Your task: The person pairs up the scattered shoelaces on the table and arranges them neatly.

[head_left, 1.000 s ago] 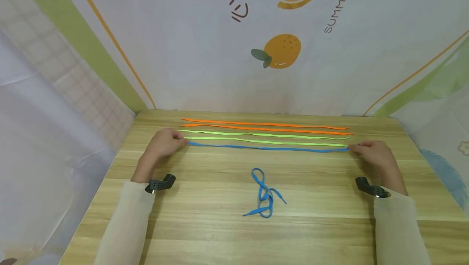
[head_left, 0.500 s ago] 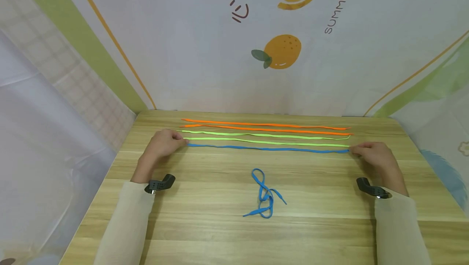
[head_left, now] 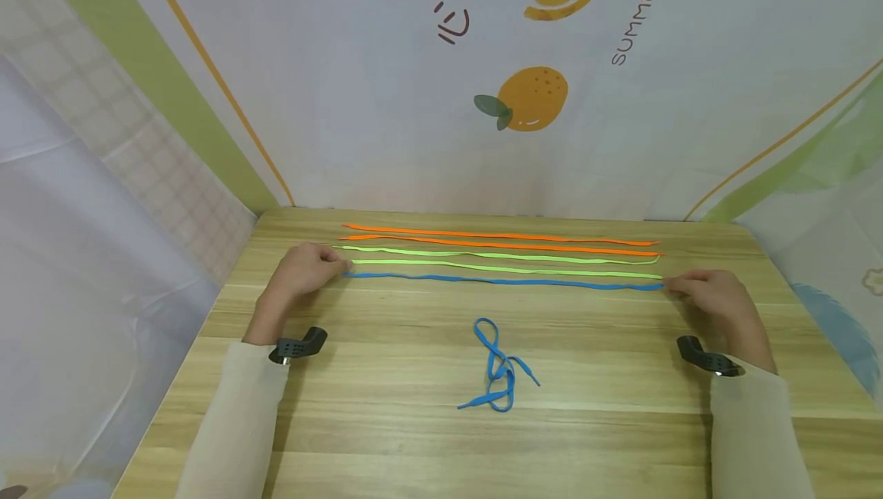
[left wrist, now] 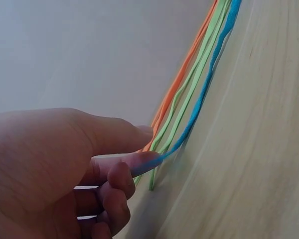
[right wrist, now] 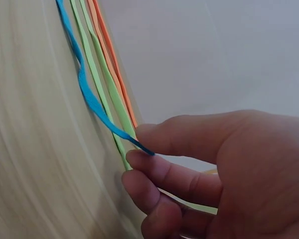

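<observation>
Between my hands a blue shoelace (head_left: pixel 524 282) stretches almost straight across the table. My left hand (head_left: pixel 306 269) holds its left end, which lies along the index fingertip in the left wrist view. At the other end, my right hand (head_left: pixel 713 296) pinches the narrow tip (right wrist: pixel 147 149) between thumb and index finger. Just behind lie two lime-green shoelaces (head_left: pixel 414 252), roughly parallel to the blue one. Two orange shoelaces (head_left: pixel 483 234) run beyond those. A second blue shoelace (head_left: pixel 476 402) lies looped and tangled nearer to me.
The wooden table (head_left: pixel 386 445) ends at the back against a white printed cloth (head_left: pixel 386 100). More cloth (head_left: pixel 90 254) hangs along the left side. Each wrist wears a small black camera mount (head_left: pixel 300 346).
My hands have moved slightly apart, the left one leftward and the right one rightward. The blue shoelace between them is drawn straighter, its ends further out. The other laces stay put.
</observation>
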`<control>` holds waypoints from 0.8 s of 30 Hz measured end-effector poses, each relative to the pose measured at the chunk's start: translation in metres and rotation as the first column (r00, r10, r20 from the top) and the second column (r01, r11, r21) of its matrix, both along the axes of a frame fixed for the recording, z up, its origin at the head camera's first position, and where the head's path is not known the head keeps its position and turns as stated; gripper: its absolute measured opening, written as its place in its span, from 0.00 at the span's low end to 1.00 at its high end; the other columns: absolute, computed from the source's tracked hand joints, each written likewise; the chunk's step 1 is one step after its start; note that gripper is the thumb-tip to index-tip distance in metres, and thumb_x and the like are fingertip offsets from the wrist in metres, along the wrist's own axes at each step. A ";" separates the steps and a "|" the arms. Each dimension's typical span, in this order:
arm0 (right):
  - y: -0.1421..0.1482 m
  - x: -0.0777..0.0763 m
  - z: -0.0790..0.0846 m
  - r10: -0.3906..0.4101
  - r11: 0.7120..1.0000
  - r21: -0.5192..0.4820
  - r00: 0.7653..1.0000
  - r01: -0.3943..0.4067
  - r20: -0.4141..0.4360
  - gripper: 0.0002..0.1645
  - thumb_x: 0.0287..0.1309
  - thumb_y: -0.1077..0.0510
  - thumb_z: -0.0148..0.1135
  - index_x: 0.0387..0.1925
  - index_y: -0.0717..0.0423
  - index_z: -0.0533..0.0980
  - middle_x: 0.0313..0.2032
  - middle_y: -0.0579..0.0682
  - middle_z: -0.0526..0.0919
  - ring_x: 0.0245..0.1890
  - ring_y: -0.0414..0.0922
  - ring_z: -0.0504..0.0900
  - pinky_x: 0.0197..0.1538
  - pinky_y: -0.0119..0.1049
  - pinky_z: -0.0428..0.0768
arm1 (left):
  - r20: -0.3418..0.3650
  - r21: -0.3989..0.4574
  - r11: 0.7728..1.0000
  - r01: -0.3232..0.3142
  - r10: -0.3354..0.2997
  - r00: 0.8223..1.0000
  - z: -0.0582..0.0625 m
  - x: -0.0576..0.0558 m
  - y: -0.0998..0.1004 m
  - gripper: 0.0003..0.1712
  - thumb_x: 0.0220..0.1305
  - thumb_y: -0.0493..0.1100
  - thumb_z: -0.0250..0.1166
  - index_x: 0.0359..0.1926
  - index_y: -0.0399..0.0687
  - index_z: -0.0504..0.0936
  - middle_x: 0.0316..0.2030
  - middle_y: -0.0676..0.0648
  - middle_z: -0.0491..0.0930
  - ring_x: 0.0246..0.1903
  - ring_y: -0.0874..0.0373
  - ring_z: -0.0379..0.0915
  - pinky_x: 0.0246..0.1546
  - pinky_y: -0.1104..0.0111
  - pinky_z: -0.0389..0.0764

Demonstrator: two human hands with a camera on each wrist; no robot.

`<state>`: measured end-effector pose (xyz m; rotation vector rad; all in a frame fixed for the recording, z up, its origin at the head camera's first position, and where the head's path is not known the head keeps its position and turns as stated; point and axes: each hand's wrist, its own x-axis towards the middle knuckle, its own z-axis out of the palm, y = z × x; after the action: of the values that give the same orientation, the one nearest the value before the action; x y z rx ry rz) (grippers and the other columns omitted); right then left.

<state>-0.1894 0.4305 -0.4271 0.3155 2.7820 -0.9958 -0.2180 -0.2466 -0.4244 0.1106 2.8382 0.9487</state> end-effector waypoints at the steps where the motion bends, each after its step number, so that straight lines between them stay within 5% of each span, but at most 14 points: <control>1: 0.001 0.001 0.001 -0.002 1.000 -0.005 1.000 0.002 -0.001 0.38 0.78 0.40 0.62 0.62 0.74 0.79 0.59 0.68 0.79 0.54 0.58 0.74 0.49 0.45 0.71 | -0.001 0.001 1.000 -0.002 0.002 1.000 0.000 0.000 0.000 0.20 0.77 0.55 0.69 0.43 0.42 0.92 0.41 0.46 0.86 0.39 0.50 0.74 0.39 0.61 0.73; 4: 0.003 0.003 0.003 -0.014 1.000 -0.005 1.000 0.014 0.001 0.40 0.78 0.39 0.62 0.64 0.74 0.78 0.60 0.67 0.78 0.54 0.58 0.72 0.49 0.45 0.71 | -0.002 0.004 1.000 -0.007 0.007 1.000 0.000 0.000 -0.001 0.20 0.77 0.55 0.68 0.44 0.42 0.92 0.43 0.45 0.87 0.40 0.49 0.75 0.39 0.60 0.74; 8: 0.005 0.005 0.006 -0.035 0.999 0.001 0.999 0.035 -0.003 0.40 0.77 0.39 0.63 0.64 0.74 0.78 0.49 0.57 0.80 0.49 0.55 0.72 0.45 0.43 0.71 | -0.017 0.008 1.000 -0.007 0.007 1.000 0.001 0.002 0.000 0.19 0.78 0.53 0.68 0.41 0.42 0.92 0.40 0.46 0.86 0.39 0.50 0.75 0.39 0.60 0.73; 14: 0.004 0.005 0.011 -0.033 0.999 -0.042 0.999 0.032 -0.011 0.38 0.78 0.41 0.63 0.64 0.75 0.78 0.29 0.42 0.75 0.30 0.43 0.70 0.34 0.40 0.72 | -0.021 0.049 0.999 -0.010 0.011 1.000 0.007 0.004 0.005 0.26 0.79 0.54 0.66 0.23 0.50 0.76 0.21 0.54 0.64 0.25 0.55 0.59 0.30 0.61 0.63; 17: 0.001 0.003 0.015 -0.009 0.999 -0.040 1.000 0.008 -0.027 0.39 0.79 0.41 0.62 0.65 0.75 0.78 0.37 0.48 0.80 0.35 0.45 0.73 0.36 0.40 0.74 | -0.045 0.067 0.998 0.004 -0.001 0.999 0.014 0.006 0.011 0.27 0.79 0.54 0.66 0.22 0.50 0.73 0.19 0.54 0.61 0.22 0.56 0.56 0.28 0.62 0.62; 19: -0.003 0.002 0.019 0.014 0.999 -0.036 0.999 -0.015 -0.035 0.40 0.80 0.40 0.60 0.67 0.75 0.77 0.49 0.59 0.82 0.44 0.52 0.76 0.42 0.43 0.76 | -0.068 0.057 0.998 0.020 -0.016 0.998 0.019 0.008 0.016 0.24 0.79 0.55 0.67 0.26 0.47 0.81 0.21 0.53 0.70 0.24 0.56 0.62 0.29 0.61 0.65; 24: -0.020 0.004 0.031 0.045 0.998 -0.052 0.999 -0.046 -0.023 0.43 0.81 0.38 0.58 0.73 0.74 0.72 0.74 0.75 0.67 0.62 0.70 0.75 0.58 0.60 0.76 | -0.096 0.028 0.999 0.040 -0.037 0.995 0.032 0.011 0.027 0.24 0.79 0.58 0.67 0.48 0.39 0.92 0.44 0.43 0.90 0.37 0.50 0.80 0.38 0.58 0.79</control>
<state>-0.1857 0.4107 -0.3958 0.2343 2.7634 -1.0652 -0.2068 -0.2194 -0.3927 0.2186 2.8976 1.0042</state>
